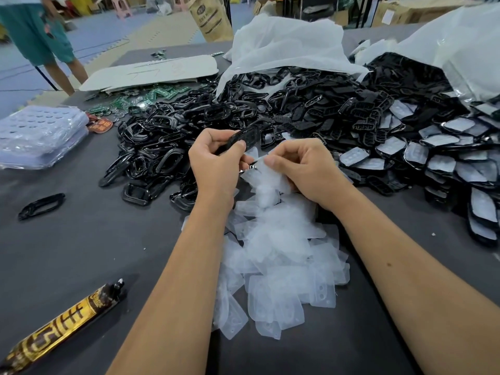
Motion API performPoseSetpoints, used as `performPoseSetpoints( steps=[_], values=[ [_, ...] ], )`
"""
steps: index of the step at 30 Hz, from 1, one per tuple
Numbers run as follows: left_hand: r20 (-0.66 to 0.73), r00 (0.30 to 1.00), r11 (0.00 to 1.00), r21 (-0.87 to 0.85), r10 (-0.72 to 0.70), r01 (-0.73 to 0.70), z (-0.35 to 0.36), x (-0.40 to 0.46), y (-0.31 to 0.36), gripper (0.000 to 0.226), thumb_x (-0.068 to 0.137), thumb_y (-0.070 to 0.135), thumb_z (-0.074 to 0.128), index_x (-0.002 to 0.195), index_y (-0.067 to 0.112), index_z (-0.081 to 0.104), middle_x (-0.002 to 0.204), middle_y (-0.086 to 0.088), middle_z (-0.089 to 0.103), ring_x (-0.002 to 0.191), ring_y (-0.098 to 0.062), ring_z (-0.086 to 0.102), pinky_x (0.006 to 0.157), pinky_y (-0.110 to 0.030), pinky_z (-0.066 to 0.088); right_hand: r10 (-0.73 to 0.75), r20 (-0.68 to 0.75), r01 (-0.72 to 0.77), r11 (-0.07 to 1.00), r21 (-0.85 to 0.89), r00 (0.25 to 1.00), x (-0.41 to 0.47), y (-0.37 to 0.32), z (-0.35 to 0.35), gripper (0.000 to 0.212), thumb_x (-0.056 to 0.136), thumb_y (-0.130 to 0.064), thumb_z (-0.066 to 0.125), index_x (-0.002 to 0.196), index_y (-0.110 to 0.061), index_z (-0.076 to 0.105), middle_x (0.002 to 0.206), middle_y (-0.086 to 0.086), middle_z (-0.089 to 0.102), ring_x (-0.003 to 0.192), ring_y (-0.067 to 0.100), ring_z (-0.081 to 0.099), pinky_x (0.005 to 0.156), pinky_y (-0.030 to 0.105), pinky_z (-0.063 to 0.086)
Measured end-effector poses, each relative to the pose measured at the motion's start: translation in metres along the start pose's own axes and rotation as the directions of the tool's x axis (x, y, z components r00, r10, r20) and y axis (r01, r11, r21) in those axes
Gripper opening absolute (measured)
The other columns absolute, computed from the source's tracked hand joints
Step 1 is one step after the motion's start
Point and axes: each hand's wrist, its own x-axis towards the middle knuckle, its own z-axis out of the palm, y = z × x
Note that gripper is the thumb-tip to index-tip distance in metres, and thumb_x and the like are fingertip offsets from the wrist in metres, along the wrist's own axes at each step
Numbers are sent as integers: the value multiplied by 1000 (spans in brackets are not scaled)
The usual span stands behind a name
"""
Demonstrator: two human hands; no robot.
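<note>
Two hands are up over the grey table [81,253], working one piece. Left hand [213,163] is curled round a black plastic part [243,136], thumb on top, holding it raised and tilted so its face is reachable. Right hand [300,169] pinches a translucent film [261,163] between thumb and forefinger at the part's near end, which looks like peeling the protective layer. Film sits between the hands, just below the part; can't tell if it's fully off. Work is held right above the pile of peeled films [278,253], so waste drops straight down. Film-covered stock [433,158] is on the right, bare black frames [162,147] on the left, both near
</note>
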Motion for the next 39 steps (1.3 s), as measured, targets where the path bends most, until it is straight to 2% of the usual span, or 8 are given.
performPoseSetpoints(
  steps=[3, 7, 11, 14, 19, 26, 35, 39],
  values=[
    [-49, 999, 999, -34, 16, -17, -1, 1, 1, 20, 88, -9, 67, 89, 11, 62, 85, -16, 67, 55, -23, 67, 49, -24, 49, -29, -34, 22, 981, -193, 999, 1, -3, 2, 47, 105, -33, 62, 73, 2, 56, 60, -1, 47, 56, 9, 42, 55, 28, 36],
    [-97, 995, 998, -58, 9, -15, -1, 3, 0, 21, 89, -9, 67, 89, 11, 62, 90, -20, 65, 56, -22, 69, 49, -24, 48, -83, -82, 67, 981, -181, 993, -3, -10, 6, 58, 107, -33, 56, 65, 4, 40, 55, -3, 39, 51, 5, 36, 55, 26, 33],
    [-81, 997, 999, -46, -1, -3, -1, 2, 0, 19, 89, -8, 68, 91, 10, 63, 89, -19, 65, 56, -21, 69, 48, -25, 48, -156, -92, 141, 979, -145, 984, -2, -7, 8, 46, 102, -23, 65, 64, 2, 58, 68, 3, 44, 65, 11, 42, 67, 26, 39],
    [-90, 996, 999, -38, -2, -1, -1, 3, 0, 21, 88, -9, 67, 90, 12, 62, 86, -16, 65, 56, -21, 69, 48, -24, 48, -146, -194, 126, 986, -108, 970, -3, -5, 8, 17, 96, -24, 73, 92, -9, 82, 81, 5, 58, 77, 9, 54, 76, 17, 43],
    [-118, 993, 1000, -2, -4, 4, -1, 2, -1, 21, 87, -10, 63, 91, 11, 61, 84, -10, 60, 54, -19, 68, 47, -24, 47, -89, -363, 70, 995, -65, 928, -2, -2, 4, 16, 99, -22, 71, 89, -12, 77, 68, -2, 68, 60, 8, 58, 62, 25, 47],
    [-72, 997, 1000, 21, 13, -11, 0, 2, -1, 24, 85, -9, 62, 92, 14, 63, 89, -15, 60, 52, -18, 66, 48, -24, 47, -12, -322, 54, 991, 123, 947, -1, -1, 3, 20, 106, -22, 60, 94, -7, 65, 73, 8, 74, 44, 18, 57, 43, 25, 45],
    [-73, 995, 995, 79, 72, -67, 2, 1, -2, 23, 82, -7, 63, 88, 15, 62, 90, -12, 64, 51, -17, 66, 47, -24, 48, -13, -399, 42, 997, 64, 917, -1, 0, 4, 5, 98, -4, 65, 102, -6, 65, 80, 6, 74, 63, 25, 72, 58, 38, 56],
    [34, 999, 998, 48, 36, -38, 2, 0, -4, 20, 85, -9, 65, 88, 11, 62, 82, -8, 65, 49, -16, 63, 46, -24, 48, -238, -592, 122, 965, -230, 770, -3, -3, 5, 4, 94, -12, 72, 91, -12, 70, 83, -4, 70, 72, 11, 67, 67, 32, 57]
  ],
)
